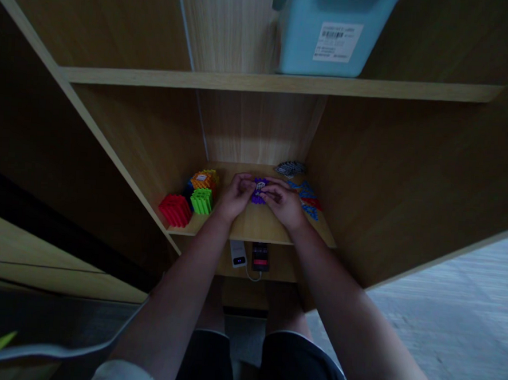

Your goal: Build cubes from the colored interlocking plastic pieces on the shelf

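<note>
The fingers of the left hand point(233, 197) and the right hand point(284, 202) are closed on opposite edges of the purple piece point(259, 191), over the shelf point(251, 229), probably to keep it steady; dimness hides whether it rests there.

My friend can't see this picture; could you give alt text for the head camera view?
A bare left hand and right hand hold a purple, notched piece with a pale pattern at a light wooden shelf. Red, green and orange ridged blocks sit to the left; blue and red pieces lie to the right.
</note>
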`<state>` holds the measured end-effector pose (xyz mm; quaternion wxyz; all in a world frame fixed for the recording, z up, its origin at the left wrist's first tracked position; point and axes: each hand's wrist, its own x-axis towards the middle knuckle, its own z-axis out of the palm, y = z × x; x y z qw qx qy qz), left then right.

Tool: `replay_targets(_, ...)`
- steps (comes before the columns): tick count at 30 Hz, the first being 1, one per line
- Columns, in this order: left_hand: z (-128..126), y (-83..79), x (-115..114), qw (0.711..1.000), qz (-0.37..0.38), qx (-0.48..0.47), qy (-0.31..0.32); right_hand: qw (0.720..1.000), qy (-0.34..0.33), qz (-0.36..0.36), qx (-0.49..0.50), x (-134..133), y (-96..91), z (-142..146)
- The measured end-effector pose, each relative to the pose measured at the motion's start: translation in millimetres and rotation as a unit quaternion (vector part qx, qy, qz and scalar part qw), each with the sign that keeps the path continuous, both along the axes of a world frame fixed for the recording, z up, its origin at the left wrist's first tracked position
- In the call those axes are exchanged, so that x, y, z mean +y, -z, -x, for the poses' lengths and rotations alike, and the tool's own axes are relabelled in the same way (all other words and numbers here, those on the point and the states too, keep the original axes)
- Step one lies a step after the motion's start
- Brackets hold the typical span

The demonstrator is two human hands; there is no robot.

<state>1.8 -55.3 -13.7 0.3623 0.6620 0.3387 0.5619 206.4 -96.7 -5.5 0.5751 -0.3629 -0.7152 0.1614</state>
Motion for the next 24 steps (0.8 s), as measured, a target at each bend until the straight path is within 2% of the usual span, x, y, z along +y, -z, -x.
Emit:
replay_targets(6, -2.6, 4.3, 4.0, 0.998, 0.026, -0.041, 0.037, 1.0, -0.001, -0.002, -0.023, 3.9, 3.7, -0.8)
replay_targets(13, -3.9, 2.6, 6.2, 0.996, 0.054, -0.055, 0.037, 0.996, 0.054, -0.018, -0.073, 2.7, -0.6, -4.0)
replay_targets(24, -2.0, -3.1, 1.3, 0.993, 0.084, -0.067, 0.049, 0.997, 0.03, -0.026, -0.071, 1.7, -2.9, -2.1)
